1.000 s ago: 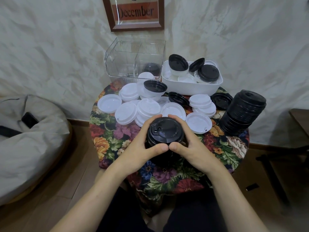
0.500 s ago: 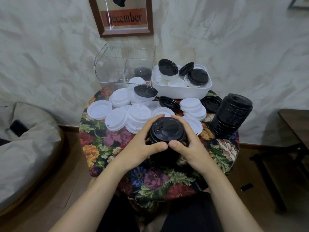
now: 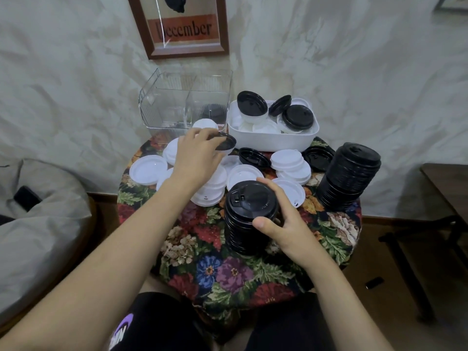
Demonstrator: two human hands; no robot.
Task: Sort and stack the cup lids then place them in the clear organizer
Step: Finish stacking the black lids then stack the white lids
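A tall stack of black lids [image 3: 249,214] stands on the floral table [image 3: 222,272] in front of me. My right hand [image 3: 281,221] grips its top from the right, thumb and fingers curled round it. My left hand [image 3: 196,158] reaches over the loose white lids [image 3: 148,169] and pinches a single black lid [image 3: 226,142] at its edge. The clear organizer [image 3: 186,107] stands at the back left, with a few black lids in its right compartment. A second, leaning stack of black lids [image 3: 348,176] sits at the table's right.
A white bin [image 3: 273,140] holding mixed black and white lids sits behind, right of the organizer. More loose black lids [image 3: 254,157] and white lids [image 3: 291,164] lie mid-table. A grey beanbag [image 3: 38,224] is at the left, a dark side table [image 3: 445,183] at the right.
My left hand has let go of the black stack and reached forward to the left to pinch a single black lid. My right hand stays on the stack.
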